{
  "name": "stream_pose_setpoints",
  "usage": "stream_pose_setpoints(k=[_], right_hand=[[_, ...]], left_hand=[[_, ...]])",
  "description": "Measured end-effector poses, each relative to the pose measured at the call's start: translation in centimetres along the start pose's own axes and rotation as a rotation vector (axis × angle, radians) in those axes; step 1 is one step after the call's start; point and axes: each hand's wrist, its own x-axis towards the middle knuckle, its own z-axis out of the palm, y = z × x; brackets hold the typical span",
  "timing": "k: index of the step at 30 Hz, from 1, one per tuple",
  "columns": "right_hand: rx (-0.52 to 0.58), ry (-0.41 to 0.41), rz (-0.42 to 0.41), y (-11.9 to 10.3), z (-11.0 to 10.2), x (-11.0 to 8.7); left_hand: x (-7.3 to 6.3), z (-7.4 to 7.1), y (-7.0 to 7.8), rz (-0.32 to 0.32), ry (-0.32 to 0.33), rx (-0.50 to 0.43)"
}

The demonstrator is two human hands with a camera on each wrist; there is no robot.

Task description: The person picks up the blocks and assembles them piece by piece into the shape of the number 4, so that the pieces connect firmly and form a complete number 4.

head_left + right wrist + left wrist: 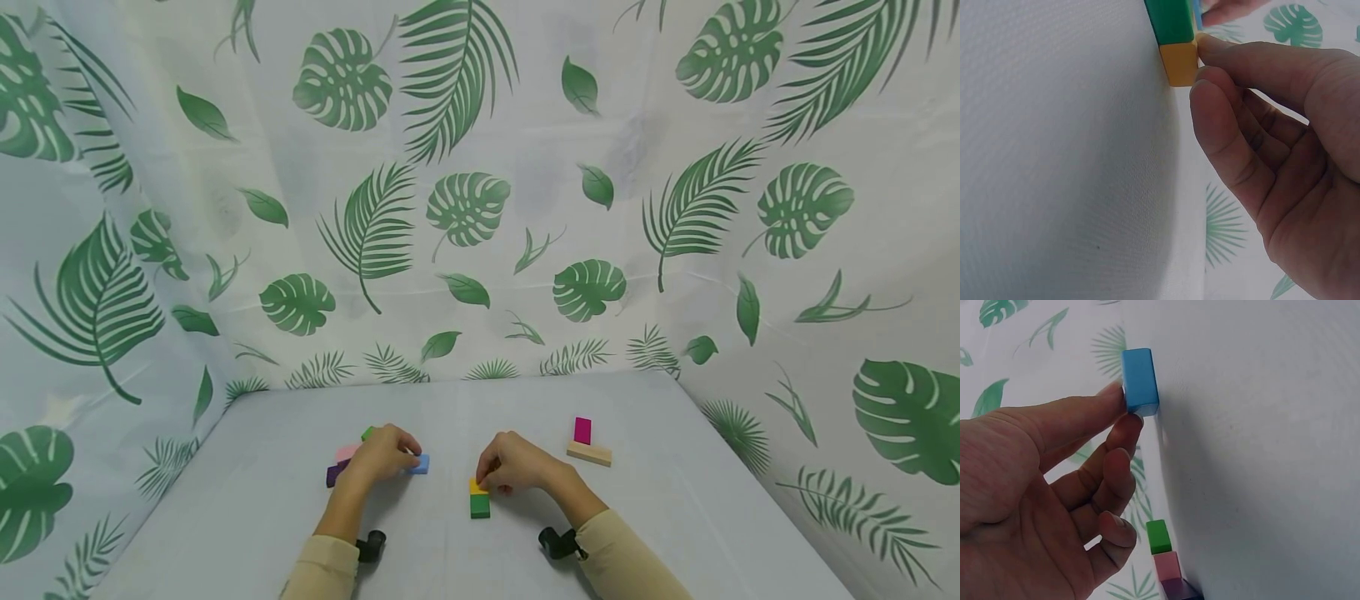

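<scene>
My left hand [381, 454] pinches a blue block [1140, 380] between thumb and fingertips, low over the white tabletop. To the right, my right hand [519, 460] grips a yellow block [1180, 64] at its edge with thumb and fingertips. A dark green block [480, 506] lies end to end against the yellow one, on its near side. Beside my left hand are a light green block [1159, 536], a pink block [1167, 566] and a purple block [1179, 589], set in a row. In the head view my left hand partly covers this row.
Right of my right hand, a magenta block [582, 430] stands behind a longer plain wooden block [589, 453]. Leaf-printed white cloth [525, 208] rises at the back and both sides of the tabletop [420, 550]. Each wrist wears a black camera [558, 543].
</scene>
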Motion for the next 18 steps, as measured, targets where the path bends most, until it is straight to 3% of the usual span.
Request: stream_pose_setpoints(k=[18], right_hand=[[0.01,0.008,0.02,0.0,0.2,-0.1]], left_hand=[[0.6,1.1,0.3,0.006,-0.002,0.035]])
